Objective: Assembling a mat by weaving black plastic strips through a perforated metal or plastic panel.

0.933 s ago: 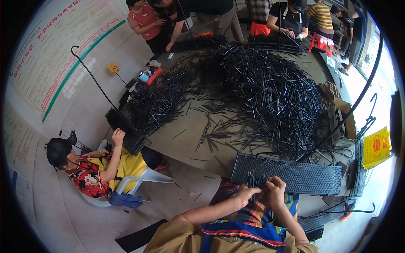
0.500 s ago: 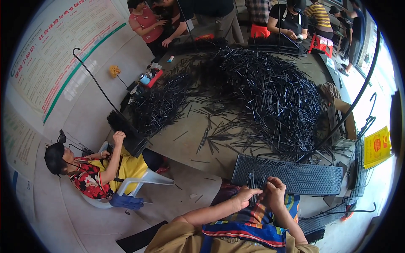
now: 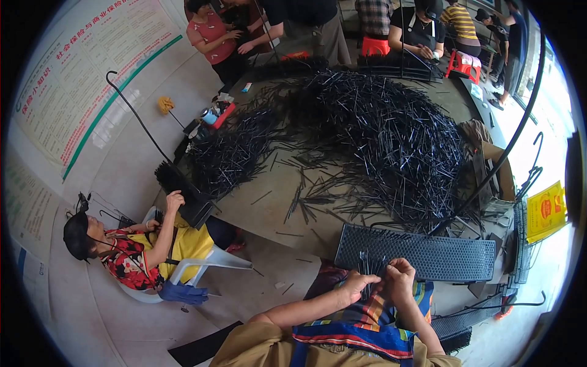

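Observation:
A small bundle of thin black strips [image 3: 365, 263] stands upright in my left hand [image 3: 353, 286], gripped between thumb and fingers above my lap. Close beside it is my right hand [image 3: 400, 278], its fingers pinched together near the strips' right side; what they pinch is too small to make out. Just beyond both hands, a black panel dotted with rows of small holes [image 3: 422, 252] rests slanted at the table's near edge. Farther off, loose black strips lie in a large tangled pile [image 3: 397, 134].
At left, a co-worker [image 3: 131, 257] sits on a white chair [image 3: 208, 263] working at a black brush piece [image 3: 194, 205]. A long hooked black rod [image 3: 520, 140] arches up on the right, near a cardboard box [image 3: 502, 165] and yellow bag [image 3: 546, 211]. Several people work across the table.
My hands and the bundle stay almost the same. The co-worker at left has tipped their head back, and a person's hand at the far side has shifted slightly.

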